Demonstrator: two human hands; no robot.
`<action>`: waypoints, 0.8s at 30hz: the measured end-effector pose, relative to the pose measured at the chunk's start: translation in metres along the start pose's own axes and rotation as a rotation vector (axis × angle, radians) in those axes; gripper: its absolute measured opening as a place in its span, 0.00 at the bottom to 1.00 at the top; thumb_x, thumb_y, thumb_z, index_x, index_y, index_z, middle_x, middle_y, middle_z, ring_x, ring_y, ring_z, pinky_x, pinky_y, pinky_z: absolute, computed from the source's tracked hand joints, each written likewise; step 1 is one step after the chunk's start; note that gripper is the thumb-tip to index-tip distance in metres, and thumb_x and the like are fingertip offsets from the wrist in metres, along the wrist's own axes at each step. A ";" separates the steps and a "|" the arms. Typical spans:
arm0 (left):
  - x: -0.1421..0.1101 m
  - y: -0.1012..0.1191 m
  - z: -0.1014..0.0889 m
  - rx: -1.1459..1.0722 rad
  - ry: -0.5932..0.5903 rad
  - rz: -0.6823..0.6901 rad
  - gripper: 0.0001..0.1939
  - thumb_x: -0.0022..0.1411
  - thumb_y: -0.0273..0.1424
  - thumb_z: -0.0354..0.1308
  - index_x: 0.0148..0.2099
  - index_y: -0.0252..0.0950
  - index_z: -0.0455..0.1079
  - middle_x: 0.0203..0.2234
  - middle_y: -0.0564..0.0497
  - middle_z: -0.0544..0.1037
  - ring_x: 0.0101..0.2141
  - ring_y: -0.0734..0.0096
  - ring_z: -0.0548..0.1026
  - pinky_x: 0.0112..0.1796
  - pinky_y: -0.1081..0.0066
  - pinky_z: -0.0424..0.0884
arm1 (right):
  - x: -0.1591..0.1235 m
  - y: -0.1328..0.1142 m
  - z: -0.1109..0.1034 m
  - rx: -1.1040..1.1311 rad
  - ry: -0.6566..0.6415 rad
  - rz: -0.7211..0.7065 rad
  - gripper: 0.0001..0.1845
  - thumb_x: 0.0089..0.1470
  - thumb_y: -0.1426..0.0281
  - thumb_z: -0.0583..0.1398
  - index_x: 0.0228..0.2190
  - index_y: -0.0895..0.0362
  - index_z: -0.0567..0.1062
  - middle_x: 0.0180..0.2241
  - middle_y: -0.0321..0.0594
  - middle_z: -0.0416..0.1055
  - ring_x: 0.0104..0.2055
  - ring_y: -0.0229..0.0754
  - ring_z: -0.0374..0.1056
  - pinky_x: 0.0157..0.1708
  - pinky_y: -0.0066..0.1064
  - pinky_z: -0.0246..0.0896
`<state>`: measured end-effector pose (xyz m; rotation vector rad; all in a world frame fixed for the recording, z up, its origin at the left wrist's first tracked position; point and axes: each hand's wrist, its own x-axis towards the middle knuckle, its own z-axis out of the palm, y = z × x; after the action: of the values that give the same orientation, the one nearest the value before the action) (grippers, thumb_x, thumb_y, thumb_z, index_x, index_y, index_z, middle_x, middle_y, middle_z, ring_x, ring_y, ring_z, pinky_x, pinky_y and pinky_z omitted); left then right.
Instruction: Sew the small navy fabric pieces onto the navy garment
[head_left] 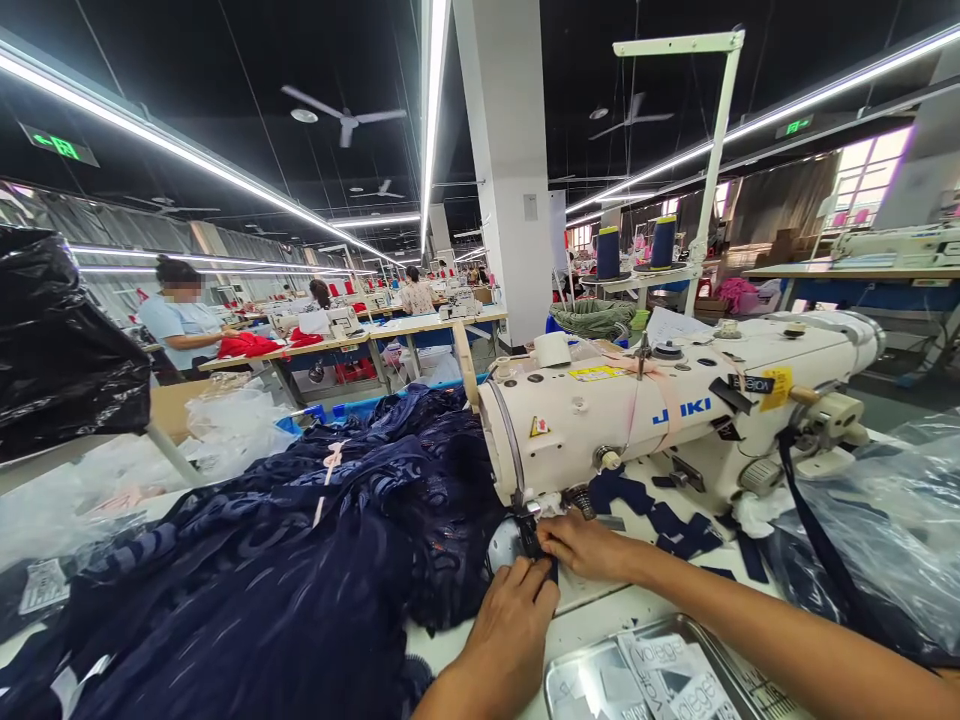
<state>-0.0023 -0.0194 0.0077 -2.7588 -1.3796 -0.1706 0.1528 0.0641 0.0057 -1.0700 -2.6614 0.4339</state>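
A white Juki sewing machine [675, 410] stands on the table in front of me. A large heap of dark navy patterned fabric [300, 560] spreads from its needle end to the left. My left hand [514, 620] lies on the fabric edge just before the presser foot [527, 515], fingers pressed together on a dark strip. My right hand [585, 548] reaches under the machine arm from the right, fingertips pinching the same dark piece at the needle. Small navy fabric pieces [675, 525] lie on the bed behind my right hand.
A metal tray [570, 680] with printed labels sits at the near edge. Clear plastic bags [892, 530] lie at the right, a black bag [60, 350] at the left. Two thread cones [634, 245] stand behind the machine. Other people sit at far tables [360, 340].
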 end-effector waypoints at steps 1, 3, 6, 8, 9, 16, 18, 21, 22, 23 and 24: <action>0.000 0.000 0.000 -0.011 0.019 -0.003 0.20 0.43 0.15 0.46 0.39 0.34 0.65 0.49 0.45 0.67 0.46 0.63 0.65 0.46 0.62 0.63 | -0.001 0.000 0.001 -0.018 0.010 -0.013 0.09 0.54 0.76 0.49 0.26 0.57 0.65 0.25 0.35 0.64 0.28 0.38 0.58 0.29 0.27 0.53; -0.001 -0.001 0.002 -0.030 0.061 0.000 0.20 0.42 0.15 0.46 0.38 0.35 0.65 0.48 0.46 0.68 0.45 0.63 0.65 0.46 0.62 0.64 | -0.004 0.002 0.004 -0.049 0.047 -0.059 0.09 0.55 0.76 0.48 0.27 0.58 0.66 0.26 0.37 0.65 0.28 0.38 0.59 0.28 0.27 0.54; -0.004 -0.003 0.006 -0.049 0.164 0.035 0.20 0.42 0.15 0.45 0.38 0.34 0.65 0.46 0.45 0.70 0.45 0.63 0.66 0.45 0.64 0.66 | -0.013 0.005 0.009 -0.139 0.130 -0.218 0.10 0.56 0.77 0.48 0.29 0.58 0.68 0.30 0.40 0.67 0.32 0.39 0.61 0.32 0.29 0.57; -0.007 -0.004 0.010 -0.055 0.232 0.061 0.21 0.43 0.15 0.45 0.39 0.33 0.66 0.44 0.44 0.72 0.45 0.63 0.67 0.45 0.65 0.66 | -0.019 0.008 0.013 -0.238 0.173 -0.354 0.11 0.56 0.79 0.48 0.31 0.59 0.69 0.34 0.42 0.68 0.36 0.41 0.61 0.37 0.32 0.57; -0.007 -0.005 0.011 -0.055 0.255 0.068 0.21 0.44 0.15 0.45 0.40 0.33 0.67 0.43 0.44 0.72 0.45 0.64 0.67 0.45 0.65 0.66 | -0.022 0.010 0.014 -0.286 0.182 -0.406 0.12 0.56 0.79 0.47 0.32 0.60 0.69 0.35 0.43 0.68 0.37 0.42 0.61 0.39 0.33 0.57; -0.001 -0.008 0.017 -0.005 0.254 -0.005 0.21 0.48 0.20 0.48 0.46 0.32 0.67 0.45 0.45 0.72 0.45 0.61 0.68 0.49 0.59 0.62 | -0.018 0.016 0.005 -0.414 0.193 -0.489 0.15 0.55 0.82 0.48 0.38 0.63 0.71 0.39 0.48 0.70 0.40 0.44 0.64 0.40 0.35 0.59; 0.004 -0.008 0.020 0.019 0.256 -0.028 0.20 0.49 0.22 0.49 0.46 0.32 0.67 0.44 0.45 0.73 0.45 0.61 0.69 0.49 0.60 0.63 | -0.015 0.017 0.001 -0.422 0.200 -0.502 0.15 0.54 0.82 0.48 0.38 0.64 0.72 0.39 0.49 0.70 0.39 0.43 0.65 0.40 0.34 0.60; 0.009 -0.008 0.023 0.051 0.281 -0.040 0.17 0.50 0.23 0.50 0.43 0.32 0.69 0.42 0.44 0.74 0.43 0.61 0.70 0.48 0.60 0.63 | -0.012 0.019 0.001 -0.425 0.219 -0.494 0.16 0.54 0.82 0.48 0.38 0.64 0.72 0.40 0.49 0.71 0.40 0.44 0.66 0.41 0.35 0.61; 0.010 -0.007 0.024 0.060 0.293 -0.040 0.16 0.50 0.23 0.50 0.43 0.32 0.69 0.41 0.44 0.74 0.42 0.61 0.70 0.47 0.60 0.64 | -0.011 0.020 0.002 -0.425 0.225 -0.490 0.16 0.54 0.82 0.48 0.39 0.64 0.72 0.41 0.48 0.71 0.40 0.44 0.66 0.41 0.35 0.61; 0.011 -0.007 0.024 0.068 0.303 -0.039 0.15 0.50 0.23 0.50 0.42 0.31 0.69 0.41 0.44 0.74 0.42 0.61 0.70 0.47 0.60 0.64 | -0.011 0.021 0.003 -0.425 0.230 -0.487 0.16 0.54 0.82 0.48 0.39 0.64 0.72 0.41 0.48 0.71 0.40 0.44 0.66 0.42 0.36 0.61; 0.012 -0.007 0.025 0.074 0.314 -0.038 0.15 0.50 0.23 0.50 0.41 0.32 0.70 0.41 0.44 0.74 0.41 0.61 0.70 0.46 0.60 0.64 | -0.011 0.022 0.004 -0.424 0.232 -0.484 0.16 0.54 0.82 0.48 0.40 0.64 0.72 0.41 0.48 0.71 0.40 0.44 0.67 0.42 0.36 0.61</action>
<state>0.0015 -0.0036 -0.0157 -2.5108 -1.3252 -0.5186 0.1727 0.0707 -0.0074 -0.4833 -2.7253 -0.3382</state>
